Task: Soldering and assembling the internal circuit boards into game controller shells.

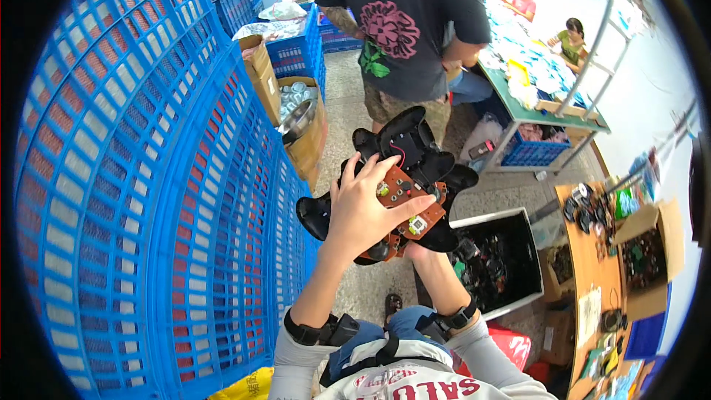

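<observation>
A cluster of black game controller shells (406,137) is held up in front of me, some of them opened. Brown-orange circuit boards (401,188) with small parts and a red wire show among the shells. My left hand (364,204) lies over the cluster from above, its fingers spread across the boards and the thumb pressing near a board's right edge. From below, my right hand (424,253) supports the cluster; its fingers are hidden behind the shells.
Stacked blue plastic crates (174,200) rise along my left. To the right stands a bin (498,259) of dark parts, beside a wooden workbench (585,267) with loose pieces. A person in a dark shirt (407,22) stands ahead, near a green table (511,96) where others sit.
</observation>
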{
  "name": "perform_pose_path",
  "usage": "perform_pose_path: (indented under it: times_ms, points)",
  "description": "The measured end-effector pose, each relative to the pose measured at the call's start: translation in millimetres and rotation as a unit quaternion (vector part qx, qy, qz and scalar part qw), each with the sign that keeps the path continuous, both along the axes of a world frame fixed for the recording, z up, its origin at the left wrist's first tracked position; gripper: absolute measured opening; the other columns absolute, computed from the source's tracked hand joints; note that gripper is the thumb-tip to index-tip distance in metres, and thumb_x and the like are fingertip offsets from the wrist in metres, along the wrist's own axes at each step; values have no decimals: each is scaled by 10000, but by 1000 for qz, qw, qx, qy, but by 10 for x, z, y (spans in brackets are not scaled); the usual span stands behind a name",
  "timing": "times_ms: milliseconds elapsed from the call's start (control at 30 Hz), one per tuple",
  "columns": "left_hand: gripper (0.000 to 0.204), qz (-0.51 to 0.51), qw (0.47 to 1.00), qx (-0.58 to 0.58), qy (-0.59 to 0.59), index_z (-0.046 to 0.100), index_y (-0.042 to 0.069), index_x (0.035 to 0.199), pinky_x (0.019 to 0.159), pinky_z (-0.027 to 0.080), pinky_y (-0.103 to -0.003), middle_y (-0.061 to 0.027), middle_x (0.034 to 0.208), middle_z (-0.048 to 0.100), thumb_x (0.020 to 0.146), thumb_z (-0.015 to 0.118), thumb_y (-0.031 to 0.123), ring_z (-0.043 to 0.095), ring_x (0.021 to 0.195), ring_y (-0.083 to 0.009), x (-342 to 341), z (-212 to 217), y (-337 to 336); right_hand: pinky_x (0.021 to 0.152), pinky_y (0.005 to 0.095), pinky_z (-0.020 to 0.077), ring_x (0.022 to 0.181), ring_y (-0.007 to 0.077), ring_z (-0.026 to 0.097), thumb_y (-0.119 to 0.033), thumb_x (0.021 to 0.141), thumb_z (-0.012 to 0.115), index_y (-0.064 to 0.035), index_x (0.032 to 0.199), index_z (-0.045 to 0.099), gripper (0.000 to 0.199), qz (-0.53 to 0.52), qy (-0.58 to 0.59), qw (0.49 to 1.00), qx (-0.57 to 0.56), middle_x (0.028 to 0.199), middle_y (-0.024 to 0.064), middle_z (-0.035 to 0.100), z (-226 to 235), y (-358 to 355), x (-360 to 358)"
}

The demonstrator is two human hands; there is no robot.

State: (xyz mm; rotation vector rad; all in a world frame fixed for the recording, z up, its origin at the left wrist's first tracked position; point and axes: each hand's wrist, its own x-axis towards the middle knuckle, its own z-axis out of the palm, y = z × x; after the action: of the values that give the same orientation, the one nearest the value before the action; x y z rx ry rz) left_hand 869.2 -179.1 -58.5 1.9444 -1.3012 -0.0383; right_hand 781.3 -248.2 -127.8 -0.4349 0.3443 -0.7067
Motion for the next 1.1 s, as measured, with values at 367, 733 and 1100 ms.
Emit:
perform_pose_path:
  times_ms: [367, 733, 1100]
  points:
    - [667, 37, 998, -13, 42, 584, 29, 1116, 814, 452, -344, -155, 974, 584, 653, 736, 485, 578, 908, -265, 2406, -84, -1525, 912, 391, 451, 1087, 232, 534, -345, 942, 375, -99, 1252, 453, 404, 66, 7, 998, 18, 1220, 91, 524, -52, -1310, 2263]
    - [645, 46, 996, -8, 74, 582, 32, 1122, 853, 430, -347, -173, 1001, 556, 655, 743, 446, 557, 944, -278, 4670, -29, -2631, 903, 402, 458, 1065, 239, 551, -368, 947, 350, -108, 1250, 459, 414, 39, 43, 998, 10, 1222, 86, 527, 250, -2608, 4700]
    - [678, 112, 984, 14, 136, 564, 89, 1157, 983, 333, -447, -132, 1150, 567, 654, 697, 523, 410, 1191, -368, 6774, -129, -3954, 914, 382, 438, 1069, 204, 540, -458, 928, 347, -149, 1246, 474, 461, 215, -123, 968, 35, 1216, 42, 535, -71, -4187, 7007]
